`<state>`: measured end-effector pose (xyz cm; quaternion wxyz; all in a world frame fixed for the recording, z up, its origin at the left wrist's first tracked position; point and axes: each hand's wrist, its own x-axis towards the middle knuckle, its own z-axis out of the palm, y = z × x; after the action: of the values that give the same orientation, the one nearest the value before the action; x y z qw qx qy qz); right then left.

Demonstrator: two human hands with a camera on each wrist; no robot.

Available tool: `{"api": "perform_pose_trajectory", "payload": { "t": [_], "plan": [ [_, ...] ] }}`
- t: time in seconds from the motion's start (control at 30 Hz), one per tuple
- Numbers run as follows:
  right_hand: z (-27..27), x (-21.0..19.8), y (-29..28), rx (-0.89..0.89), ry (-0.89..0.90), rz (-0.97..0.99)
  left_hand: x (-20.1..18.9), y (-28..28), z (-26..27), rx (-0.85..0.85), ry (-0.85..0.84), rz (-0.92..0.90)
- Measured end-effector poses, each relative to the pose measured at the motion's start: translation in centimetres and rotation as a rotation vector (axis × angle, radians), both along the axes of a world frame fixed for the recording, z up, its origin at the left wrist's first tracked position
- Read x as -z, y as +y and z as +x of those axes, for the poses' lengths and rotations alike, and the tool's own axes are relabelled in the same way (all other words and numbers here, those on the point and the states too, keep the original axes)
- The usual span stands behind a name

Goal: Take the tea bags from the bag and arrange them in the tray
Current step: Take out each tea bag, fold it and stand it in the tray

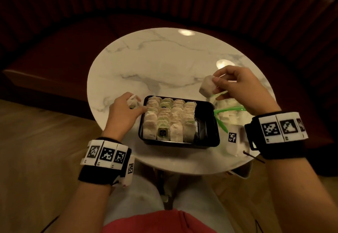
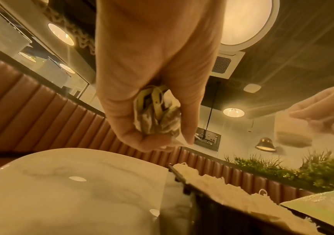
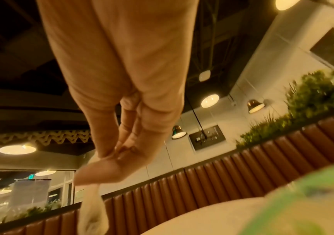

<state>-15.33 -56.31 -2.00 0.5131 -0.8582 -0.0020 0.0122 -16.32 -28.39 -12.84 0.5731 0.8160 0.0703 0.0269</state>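
On a marble desk [image 1: 164, 64], black tray [image 1: 210, 123] nearly full; left hand [image 1: 124, 112] clutching perhaps several tea bags [image 2: 157, 117], right hand [image 1: 237, 86] pinching one tea bag [image 1: 206, 86].

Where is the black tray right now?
In the head view the black tray sits on the marble table's near edge, between the left hand and the green-trimmed bag.

Round marble table [image 1: 164, 64], brown padded booth bench [image 2: 41, 111], glowing ceiling lamps [image 3: 209, 100].
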Motion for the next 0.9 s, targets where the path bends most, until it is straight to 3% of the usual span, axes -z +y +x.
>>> {"api": "perform_pose_trajectory", "payload": {
  "t": [0.13,0.3,0.73,0.9],
  "plan": [
    [-0.2,2.7,0.8,0.025,0.158,0.067,0.9,1.0,0.0,0.034,0.075,0.137],
    [-0.5,5.3,0.8,0.069,0.273,0.02,1.4,1.0,-0.1,0.104,0.159,0.172],
    [-1.3,6.1,-3.0,0.151,0.284,-0.066,2.4,0.8,0.3,0.117,0.221,0.093],
    [-0.9,5.7,-1.9,0.056,0.247,-0.131,2.2,0.3,0.2,0.118,0.212,0.035]
  ]
}}
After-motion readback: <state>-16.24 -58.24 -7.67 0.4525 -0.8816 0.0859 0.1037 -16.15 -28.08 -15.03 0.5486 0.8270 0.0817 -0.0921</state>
